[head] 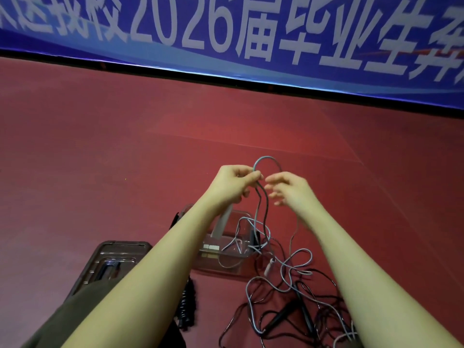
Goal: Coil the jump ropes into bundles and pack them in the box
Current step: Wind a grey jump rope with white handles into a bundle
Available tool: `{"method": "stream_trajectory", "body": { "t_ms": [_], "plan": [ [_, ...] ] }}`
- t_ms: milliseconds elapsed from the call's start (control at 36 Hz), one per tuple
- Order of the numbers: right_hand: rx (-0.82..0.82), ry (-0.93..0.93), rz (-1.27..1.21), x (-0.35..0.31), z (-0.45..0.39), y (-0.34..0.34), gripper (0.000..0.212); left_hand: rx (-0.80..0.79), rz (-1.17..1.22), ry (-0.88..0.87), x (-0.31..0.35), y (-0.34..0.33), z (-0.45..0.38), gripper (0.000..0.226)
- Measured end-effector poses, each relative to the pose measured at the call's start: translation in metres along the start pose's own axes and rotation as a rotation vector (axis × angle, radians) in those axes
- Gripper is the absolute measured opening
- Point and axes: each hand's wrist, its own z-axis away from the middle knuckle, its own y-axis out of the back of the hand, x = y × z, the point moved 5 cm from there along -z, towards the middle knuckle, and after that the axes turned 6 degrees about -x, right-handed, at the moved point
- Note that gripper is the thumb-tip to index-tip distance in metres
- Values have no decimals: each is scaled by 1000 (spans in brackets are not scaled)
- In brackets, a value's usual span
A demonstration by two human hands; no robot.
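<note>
The left hand has its grip pinching a loop of the grey jump rope; the right hand is spread beside it. Below, the clear box sits on the red floor. The blue banner reads "2026届毕业生".

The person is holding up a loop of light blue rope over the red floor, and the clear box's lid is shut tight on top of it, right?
Not quite. The lid is off, lying on the red floor beside the clear box, which stands open. The head view shows this. The left hand does hold up a loop of light blue rope.
</note>
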Motion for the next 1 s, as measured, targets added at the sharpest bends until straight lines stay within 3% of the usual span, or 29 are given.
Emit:
{"method": "stream_trajectory", "body": {
  "t_ms": [111,194,306,389,472,583,667,750,861,944,1000],
  "plan": [
    [-156,28,345,12,-1,-16,26,-2,0,-26,4,1,0,14],
    [-83,46,360,20,-6,-14,24,-4,22,-21,3,0,0,13],
    [113,117,142,11,-8,-8,28,-14,-92,19,-3,4,-1,23],
    [179,191,-92,-4,-6,-4,25,-119,-317,67,-11,2,0,30],
    [227,221,-317,-15,-3,-1,22,-193,-383,112,-23,-2,4,28],
    [242,228,-526,-23,-1,2,20,-122,-385,101,-26,1,4,16],
    [221,183,-475,-20,-1,3,17,-19,-355,53,-19,6,3,16],
    [108,53,-169,-10,-1,-2,12,36,-249,16,-11,8,2,15],
    [-243,-80,233,5,8,-28,33,40,-135,8,-6,8,3,15],
    [-390,-94,301,7,13,-42,22,47,-129,12,-3,7,3,16],
    [-377,-72,262,7,13,-45,11,56,-115,14,-3,7,3,14]
  ]
}}
